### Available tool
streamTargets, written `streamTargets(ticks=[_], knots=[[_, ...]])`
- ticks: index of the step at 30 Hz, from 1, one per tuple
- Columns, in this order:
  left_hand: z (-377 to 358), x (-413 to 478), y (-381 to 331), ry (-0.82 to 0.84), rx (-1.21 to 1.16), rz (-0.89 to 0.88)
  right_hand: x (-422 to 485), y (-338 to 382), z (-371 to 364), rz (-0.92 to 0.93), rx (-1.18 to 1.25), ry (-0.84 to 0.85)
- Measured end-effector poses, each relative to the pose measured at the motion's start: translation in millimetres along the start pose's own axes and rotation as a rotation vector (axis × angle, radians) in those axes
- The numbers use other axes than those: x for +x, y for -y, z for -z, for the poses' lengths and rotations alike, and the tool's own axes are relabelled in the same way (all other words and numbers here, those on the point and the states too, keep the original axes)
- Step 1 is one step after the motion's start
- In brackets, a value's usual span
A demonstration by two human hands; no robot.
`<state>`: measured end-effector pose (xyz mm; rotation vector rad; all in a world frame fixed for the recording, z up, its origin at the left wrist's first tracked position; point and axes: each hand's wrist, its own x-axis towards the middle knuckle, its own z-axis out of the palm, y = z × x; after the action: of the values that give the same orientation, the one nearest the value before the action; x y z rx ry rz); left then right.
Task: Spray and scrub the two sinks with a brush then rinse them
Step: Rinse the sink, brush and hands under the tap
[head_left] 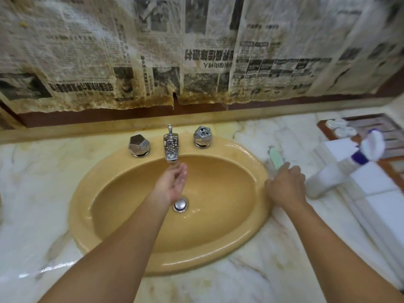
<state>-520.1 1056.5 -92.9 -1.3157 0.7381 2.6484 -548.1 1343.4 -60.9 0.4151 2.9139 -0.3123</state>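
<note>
**Head view: one hand cupped under the spout, the other on the brush**

Head camera looks down on a mustard-yellow oval sink [218, 248] set in a pale marble bench [273, 270], filling the middle of the frame. The left hand [175, 182] reaches into the basin just below the chrome spout [171, 147], palm turned up, its fingers [182, 169] loosely bent and close together, holding nothing. The drain plug [181, 204] shows just below that hand's wrist. Faceted chrome knobs stand on either side of the spout, the left knob [139, 145] and the right knob [202, 136].

At centre right, the right hand [286, 186] rests at the sink's right rim. Its fingers [284, 166] are curled over the near end of a pale green brush [276, 157], which lies on the bench just beside the rim and points toward the upper part of the frame. How firmly it is gripped cannot be told.

Further right, a white spray bottle [330, 176] with a purple collar stands tilted in the picture, near the right hand but apart from it. Stained newspaper [196, 51] covers the wall across the top of the frame.
</note>
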Motion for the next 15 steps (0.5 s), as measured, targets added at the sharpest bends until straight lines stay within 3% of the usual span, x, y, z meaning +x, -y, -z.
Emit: streamTargets(ticks=[3, 5, 7, 9, 11, 13, 15], knots=[[0, -1, 6, -0.033, 0.282, -0.045, 0, -10, 1, -0.003, -0.117, 0.046], [10, 0, 10, -0.069, 0.578, -0.174, -7, -6, 0, -0.041, -0.139, 0.023], [31, -1, 17, -0.114, 0.990, -0.423, -17, 10, -1, -0.007, -0.097, -0.107], [61, -7, 25, -0.037, 1.505, -0.596, -30, 36, -7, 0.127, 0.030, -0.197], [88, -10, 28, 0.120, 1.938, -0.513, -44, 70, -19, 0.231, 0.150, -0.011], [110, -9, 26, 0.244, 2.294, -0.239, -58, 103, -37, 0.265, 0.197, 0.396], [125, -6, 17, 0.197, 2.497, 0.020, -69, 130, -56, 0.217, 0.353, 0.711]])
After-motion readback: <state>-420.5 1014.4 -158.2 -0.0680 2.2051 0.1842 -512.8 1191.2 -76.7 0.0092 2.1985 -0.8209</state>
